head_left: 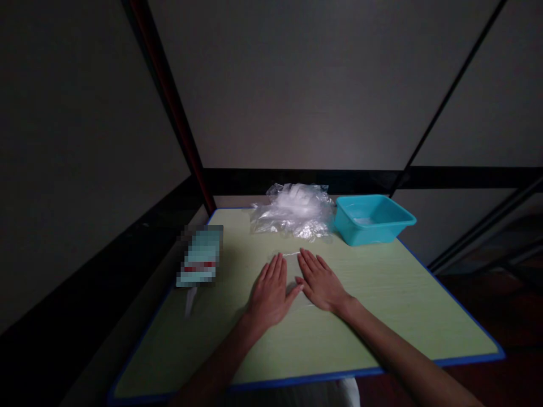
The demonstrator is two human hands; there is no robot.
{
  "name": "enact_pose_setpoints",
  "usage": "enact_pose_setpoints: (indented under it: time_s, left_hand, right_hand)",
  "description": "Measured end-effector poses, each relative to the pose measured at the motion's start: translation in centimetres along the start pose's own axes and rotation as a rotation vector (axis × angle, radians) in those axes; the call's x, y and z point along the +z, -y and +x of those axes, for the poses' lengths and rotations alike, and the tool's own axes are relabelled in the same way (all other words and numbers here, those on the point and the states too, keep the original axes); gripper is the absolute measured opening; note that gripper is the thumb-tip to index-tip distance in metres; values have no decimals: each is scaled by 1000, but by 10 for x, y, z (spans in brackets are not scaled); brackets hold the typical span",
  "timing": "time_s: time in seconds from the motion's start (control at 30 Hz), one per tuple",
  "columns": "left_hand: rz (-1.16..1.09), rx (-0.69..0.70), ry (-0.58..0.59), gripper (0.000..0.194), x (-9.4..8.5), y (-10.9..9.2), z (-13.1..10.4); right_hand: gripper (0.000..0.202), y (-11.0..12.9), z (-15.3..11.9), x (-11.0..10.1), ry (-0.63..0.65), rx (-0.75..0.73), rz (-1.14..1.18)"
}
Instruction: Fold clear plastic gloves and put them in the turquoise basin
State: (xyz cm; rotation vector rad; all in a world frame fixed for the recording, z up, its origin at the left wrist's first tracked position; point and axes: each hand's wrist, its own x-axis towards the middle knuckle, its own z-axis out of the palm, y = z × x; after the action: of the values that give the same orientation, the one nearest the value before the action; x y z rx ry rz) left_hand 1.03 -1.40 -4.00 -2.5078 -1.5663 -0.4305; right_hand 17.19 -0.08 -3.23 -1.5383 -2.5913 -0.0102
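Observation:
My left hand (pixel 270 294) lies flat, palm down, near the middle of the table, fingers pointing away from me. Beside it on the right, my right hand (pixel 321 281) is also palm down, its fingers stretched out and its thumb close to the left thumb. Under and between both hands is a thin clear plastic sheet or bag (pixel 292 272), mostly covered by them; its far edge shows as a bright line. Beyond the hands sits a crumpled pile of clear plastic bags (pixel 294 209).
A turquoise plastic basin (pixel 369 233) stands at the back right of the pale green, blue-edged table (pixel 407 299). On the left edge is a pixelated, screen-like object (pixel 201 254) with a pale strip (pixel 190 301) below it. Panelled walls rise behind.

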Motion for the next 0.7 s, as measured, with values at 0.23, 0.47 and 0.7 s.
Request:
enact_pose_setpoints:
  time_s: [0.23,0.47,0.7]
  left_hand:
    - [57,-13,23,68,-4,20,-12]
    - [40,-24,11,68,-3,23,-14]
    - [28,-34,15,67,-2,23,-14]
  right_hand:
    - [58,0,-1,-1,8,12,10]
    - [61,1,0,-5,11,13,15]
    - [64,1,0,-4,13,47,9]
